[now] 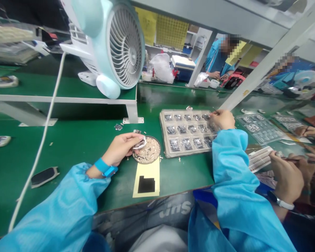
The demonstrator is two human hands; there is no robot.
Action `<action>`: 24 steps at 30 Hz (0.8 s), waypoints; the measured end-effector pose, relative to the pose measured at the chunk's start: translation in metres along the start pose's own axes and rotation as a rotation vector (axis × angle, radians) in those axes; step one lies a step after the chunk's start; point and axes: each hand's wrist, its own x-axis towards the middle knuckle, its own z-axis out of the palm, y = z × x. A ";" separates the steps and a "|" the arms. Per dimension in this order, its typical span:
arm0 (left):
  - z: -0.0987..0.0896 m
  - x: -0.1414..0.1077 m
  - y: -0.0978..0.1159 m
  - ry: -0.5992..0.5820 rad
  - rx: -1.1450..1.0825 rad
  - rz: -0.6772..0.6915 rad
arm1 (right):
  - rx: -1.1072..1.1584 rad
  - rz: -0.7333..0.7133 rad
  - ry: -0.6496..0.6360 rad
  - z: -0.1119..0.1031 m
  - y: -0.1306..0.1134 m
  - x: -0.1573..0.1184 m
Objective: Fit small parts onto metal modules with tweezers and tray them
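While the left hand (118, 150) pinches a white-rimmed part (140, 143) over the round dish (147, 163), left of the tray (163, 138) — probably keeping its face visible — the right hand (224, 119) curls at the tray's far right corner, hold unclear. Lap fabric (164, 211) reads "Sup"; no brand legible.

Left hand (124, 147) pinches with bent fingers; right hand (223, 119) reaches farther forward.

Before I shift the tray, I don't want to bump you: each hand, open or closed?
Left hand: closed on a white-edged part.
Right hand: fingers bent at the tray; can't tell if holding anything.
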 end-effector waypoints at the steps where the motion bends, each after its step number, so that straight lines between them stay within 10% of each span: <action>1: 0.001 -0.001 0.001 -0.006 -0.013 -0.009 | 0.002 0.008 -0.025 0.001 0.004 0.002; 24: 0.009 -0.010 0.001 -0.025 -0.021 0.068 | 0.503 -0.188 0.139 -0.002 -0.004 -0.010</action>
